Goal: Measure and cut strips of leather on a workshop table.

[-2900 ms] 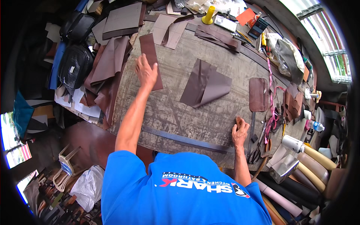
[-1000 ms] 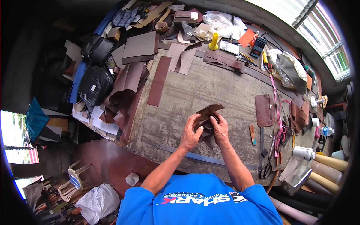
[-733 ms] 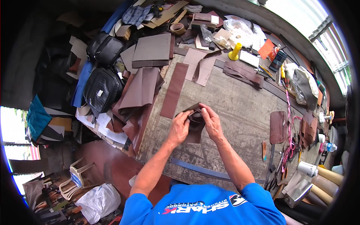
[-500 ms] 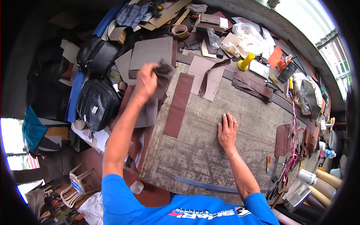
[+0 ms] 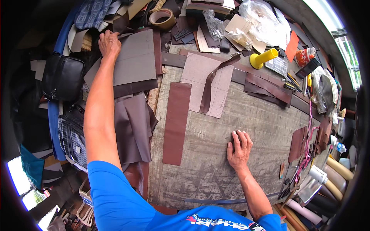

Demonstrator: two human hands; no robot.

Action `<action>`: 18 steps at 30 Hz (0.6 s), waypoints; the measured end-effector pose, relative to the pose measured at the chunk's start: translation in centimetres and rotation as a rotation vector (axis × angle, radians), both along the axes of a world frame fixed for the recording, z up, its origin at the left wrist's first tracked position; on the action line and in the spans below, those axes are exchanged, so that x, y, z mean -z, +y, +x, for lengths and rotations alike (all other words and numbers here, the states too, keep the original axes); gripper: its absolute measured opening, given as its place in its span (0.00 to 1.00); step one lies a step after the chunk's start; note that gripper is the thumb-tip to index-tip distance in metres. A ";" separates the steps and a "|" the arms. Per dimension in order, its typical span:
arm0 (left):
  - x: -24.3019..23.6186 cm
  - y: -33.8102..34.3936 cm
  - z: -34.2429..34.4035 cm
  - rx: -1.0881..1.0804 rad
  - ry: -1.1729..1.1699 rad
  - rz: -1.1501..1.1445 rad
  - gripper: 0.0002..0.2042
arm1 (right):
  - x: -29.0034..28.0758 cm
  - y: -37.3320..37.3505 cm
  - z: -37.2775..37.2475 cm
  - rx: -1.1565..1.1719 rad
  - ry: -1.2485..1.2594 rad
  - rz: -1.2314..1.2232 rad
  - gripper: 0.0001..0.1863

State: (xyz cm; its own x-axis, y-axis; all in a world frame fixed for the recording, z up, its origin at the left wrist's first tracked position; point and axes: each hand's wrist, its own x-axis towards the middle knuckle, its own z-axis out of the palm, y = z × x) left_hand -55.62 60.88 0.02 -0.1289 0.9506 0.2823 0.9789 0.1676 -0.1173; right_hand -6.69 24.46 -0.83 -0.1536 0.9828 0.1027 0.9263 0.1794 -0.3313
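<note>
My left hand [image 5: 110, 45] reaches to the far left, its fingers curled on a dark brown leather piece [image 5: 122, 26] at the far corner of a stack topped by a grey sheet [image 5: 135, 54]. Below that stack, a loose dark brown sheet [image 5: 133, 125] drapes over the table's left side. My right hand [image 5: 239, 150] rests on the worn work table [image 5: 208, 154], fingers spread, holding nothing. A reddish-brown leather strip [image 5: 177, 123] lies between my hands. Beyond it is a marked, pale pattern sheet [image 5: 192, 77] with a narrow dark strip [image 5: 208, 90] across it.
A yellow cylinder [image 5: 264, 57] stands at the back, near folded brown leather pieces [image 5: 268, 88]. A tape roll [image 5: 162, 19] sits behind the stack. Black bags [image 5: 63, 77] crowd the left. A long metal ruler [image 5: 227, 201] lies along the near edge.
My left hand has moved farther away and left with the dark leather piece, past the grey-topped stack. My right hand stays resting on the table. The view has shifted.
</note>
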 end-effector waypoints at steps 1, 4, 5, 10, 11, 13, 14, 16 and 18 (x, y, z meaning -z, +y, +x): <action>0.2 0.0 0.2 0.000 0.004 -0.078 0.15 | 0.0 0.1 0.1 0.004 -0.006 -0.005 0.25; 0.5 1.2 1.5 -0.015 -0.184 -0.023 0.13 | 0.0 0.0 0.2 0.009 -0.009 0.005 0.25; 0.4 2.0 1.7 -0.040 -0.325 -0.004 0.14 | 0.1 -0.1 0.2 0.007 -0.017 0.001 0.25; 1.3 3.8 3.0 0.144 -0.619 0.008 0.17 | 0.3 -0.2 0.1 0.001 -0.030 -0.008 0.25; 2.0 3.5 2.7 0.145 -0.622 0.009 0.17 | 0.2 -0.2 0.1 0.001 -0.030 -0.008 0.25; 2.9 3.1 2.5 0.167 -0.468 -0.038 0.17 | 0.2 -0.2 0.1 0.004 -0.032 -0.007 0.25; 3.1 2.9 2.7 0.179 -0.448 -0.040 0.17 | 0.2 -0.3 0.1 0.003 -0.033 -0.007 0.25; 2.7 2.7 2.8 0.193 -0.408 -0.056 0.17 | 0.2 -0.3 0.1 0.004 -0.034 -0.010 0.25; 2.4 2.7 3.0 0.206 -0.367 -0.075 0.17 | 0.0 -0.2 0.1 0.008 -0.021 -0.013 0.25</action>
